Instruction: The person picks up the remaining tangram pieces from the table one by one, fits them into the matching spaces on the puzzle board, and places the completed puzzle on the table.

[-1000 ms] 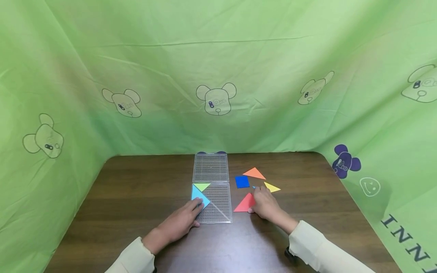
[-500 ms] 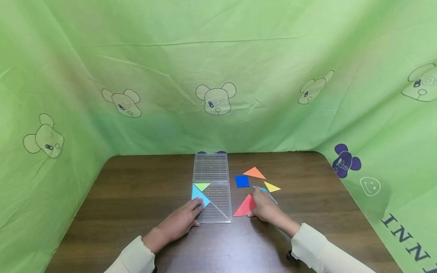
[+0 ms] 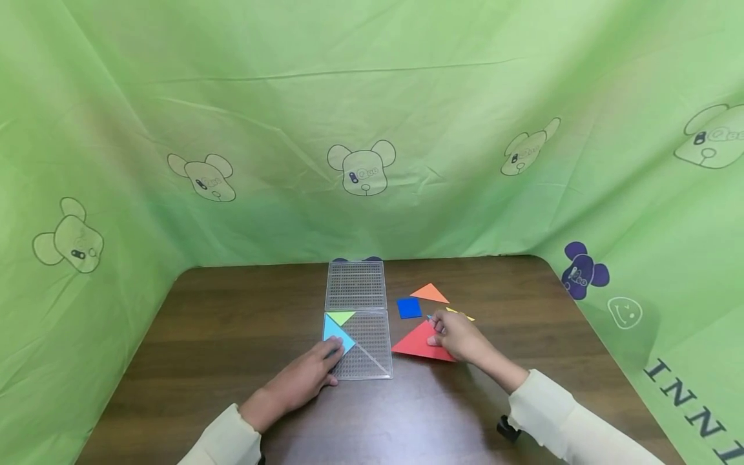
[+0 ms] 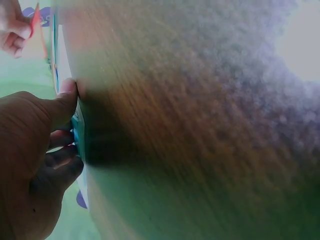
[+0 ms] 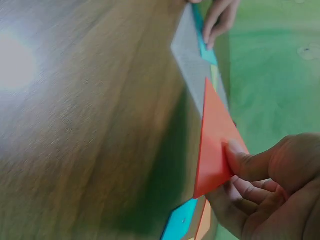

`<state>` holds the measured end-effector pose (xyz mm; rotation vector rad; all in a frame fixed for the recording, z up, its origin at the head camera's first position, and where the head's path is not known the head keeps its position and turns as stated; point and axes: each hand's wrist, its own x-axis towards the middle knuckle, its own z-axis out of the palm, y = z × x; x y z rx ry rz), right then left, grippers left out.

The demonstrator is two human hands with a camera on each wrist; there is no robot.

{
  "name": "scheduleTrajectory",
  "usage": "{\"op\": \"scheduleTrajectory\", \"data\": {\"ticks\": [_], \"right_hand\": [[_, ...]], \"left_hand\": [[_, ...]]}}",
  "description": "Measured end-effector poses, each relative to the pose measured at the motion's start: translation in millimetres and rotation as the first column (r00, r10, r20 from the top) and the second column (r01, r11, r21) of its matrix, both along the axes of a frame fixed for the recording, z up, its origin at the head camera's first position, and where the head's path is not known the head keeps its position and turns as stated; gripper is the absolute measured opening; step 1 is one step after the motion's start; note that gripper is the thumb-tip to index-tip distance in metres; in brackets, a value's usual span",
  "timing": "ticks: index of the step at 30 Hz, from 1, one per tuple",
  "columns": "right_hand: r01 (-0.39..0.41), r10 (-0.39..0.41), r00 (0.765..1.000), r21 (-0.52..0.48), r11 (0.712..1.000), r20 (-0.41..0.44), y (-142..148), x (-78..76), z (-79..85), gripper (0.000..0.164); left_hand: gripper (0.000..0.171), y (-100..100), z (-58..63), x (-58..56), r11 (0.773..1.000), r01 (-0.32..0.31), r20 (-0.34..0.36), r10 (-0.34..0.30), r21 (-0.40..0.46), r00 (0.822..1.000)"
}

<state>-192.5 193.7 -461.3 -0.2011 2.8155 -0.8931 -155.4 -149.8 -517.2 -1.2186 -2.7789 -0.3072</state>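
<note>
My right hand (image 3: 456, 336) pinches a large red triangle tangram piece (image 3: 421, 342) between thumb and fingers. In the right wrist view, the red triangle (image 5: 215, 145) is tilted above the table, its tip toward the case. My left hand (image 3: 305, 374) rests on the lower half of a hinged clear plastic case (image 3: 372, 336). Its fingertips lie on a light blue triangle (image 3: 334, 330) in that half, and its thumb (image 4: 69, 92) touches the case's near edge. A small lime-green triangle (image 3: 341, 317) fills the top left corner beside the blue one.
Right of the case lie a dark blue square (image 3: 409, 308) and an orange triangle (image 3: 430, 293). A yellow triangle (image 3: 469, 318) shows partly behind my right hand, as does a light blue piece (image 5: 181, 220). A printed green cloth (image 3: 360, 219) surrounds the table.
The right hand slid the red triangle toward me, then raised and tilted it in a pinch. Its fingers again cover much of the light blue piece behind. The left hand stayed in place.
</note>
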Motion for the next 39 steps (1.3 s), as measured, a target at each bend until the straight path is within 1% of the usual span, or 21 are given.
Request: {"op": "scheduleTrajectory", "data": {"ticks": [7,10,15,19,25,28,31,32,36,39], "right_hand": [[-0.006,0.005,1.0,-0.063,0.998,-0.018,-18.4,-5.1,3.7,0.024],[0.008,-0.01,1.0,-0.067,0.998,-0.029,-29.1,-6.1,3.4,0.025],[0.009,-0.011,0.999,-0.056,0.998,-0.036,-46.1,-6.5,2.7,0.023],[0.008,-0.008,1.0,-0.066,0.998,-0.009,-58.7,-9.3,2.0,0.022],[0.012,-0.006,0.998,-0.107,0.994,0.059,-73.8,-13.0,-0.2,0.02],[0.0,0.005,0.997,-0.078,0.997,0.071,-78.6,-12.2,-1.1,0.021],[-0.018,0.021,0.998,-0.044,0.999,0.066,-83.2,-11.2,-2.3,0.022],[-0.022,0.025,0.997,-0.047,0.999,0.071,-85.1,-11.0,-2.7,0.022],[-0.032,0.042,0.994,-0.106,0.994,0.098,-93.3,-10.1,-6.2,0.02],[-0.039,0.053,0.993,-0.127,0.991,0.109,-98.8,-9.4,-9.1,0.019]], "left_hand": [[0.06,1.8,0.6,-0.7,0.998,-0.038,0.062,0.041,-0.053,0.997],[0.06,2.5,0.5,-0.9,0.997,-0.044,0.066,0.048,-0.061,0.997],[0.06,2.0,-0.9,-0.9,0.998,-0.033,0.053,0.036,-0.06,0.998],[0.059,1.4,-1.3,-1.5,0.998,-0.03,0.056,0.033,-0.051,0.998],[0.06,0.2,-1.6,-2.9,0.999,-0.046,0.055,0.046,-0.005,0.997],[0.061,-0.2,-1.1,-2.8,0.999,-0.052,0.058,0.051,0.009,0.997],[0.061,-0.1,0.0,-3.0,0.998,-0.066,0.083,0.064,0.018,0.994],[0.062,0.0,0.5,-3.2,0.997,-0.071,0.094,0.068,0.023,0.993],[0.064,0.2,2.0,-4.6,0.994,-0.102,0.156,0.094,0.039,0.983],[0.064,0.2,3.0,-5.5,0.991,-0.12,0.197,0.108,0.052,0.974]]}}
